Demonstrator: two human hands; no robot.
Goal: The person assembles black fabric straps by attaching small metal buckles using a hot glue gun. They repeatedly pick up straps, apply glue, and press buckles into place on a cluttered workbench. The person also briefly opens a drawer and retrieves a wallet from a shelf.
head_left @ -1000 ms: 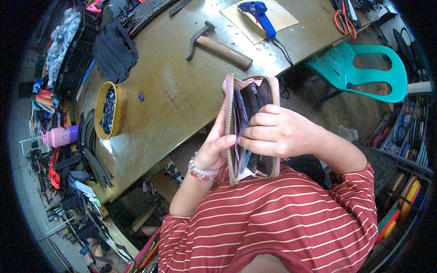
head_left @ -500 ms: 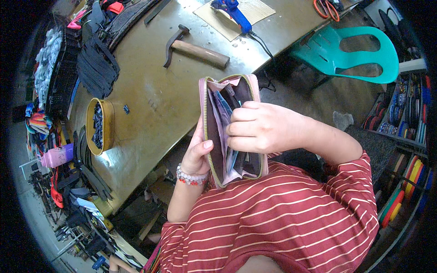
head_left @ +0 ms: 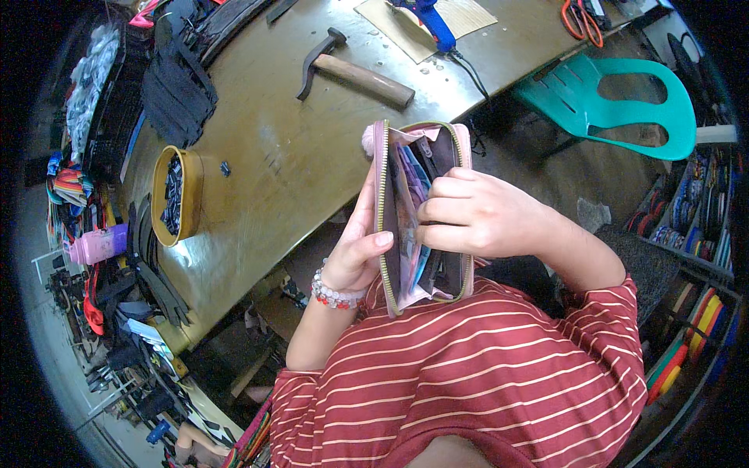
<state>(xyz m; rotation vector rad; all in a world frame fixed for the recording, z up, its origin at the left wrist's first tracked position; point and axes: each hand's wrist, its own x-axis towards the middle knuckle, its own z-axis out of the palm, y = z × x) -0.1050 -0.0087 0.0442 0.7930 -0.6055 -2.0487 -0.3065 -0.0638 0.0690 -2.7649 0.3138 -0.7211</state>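
Note:
Above my lap, a pink zip-around wallet (head_left: 381,175) with gold zipper teeth is spread wide, its long side running away from me. My left hand (head_left: 360,253) holds it from the left, thumb on the near edge and fingers behind. Inside are dark pockets, a small zipper pull (head_left: 424,147) and purple and blue papers that look like banknotes (head_left: 417,186). My right hand (head_left: 484,214) reaches in over the right edge, fingers curled closed against these papers. Its fingertips are hidden, so what they pinch cannot be made out. A pink pompom (head_left: 368,140) sits beside the wallet's far left corner.
On the table (head_left: 265,187) lie a hammer (head_left: 363,78), a blue glue gun (head_left: 433,23) on cardboard and orange-handled scissors (head_left: 581,23). A yellow container (head_left: 191,199) holds small dark pieces. A green chair (head_left: 601,101) stands at right. Another person's limb (head_left: 195,444) shows lower left.
The wallet and both hands have shifted slightly right in the picture, while the table things have shifted right and up. The papers inside look more fanned out beside my right fingers.

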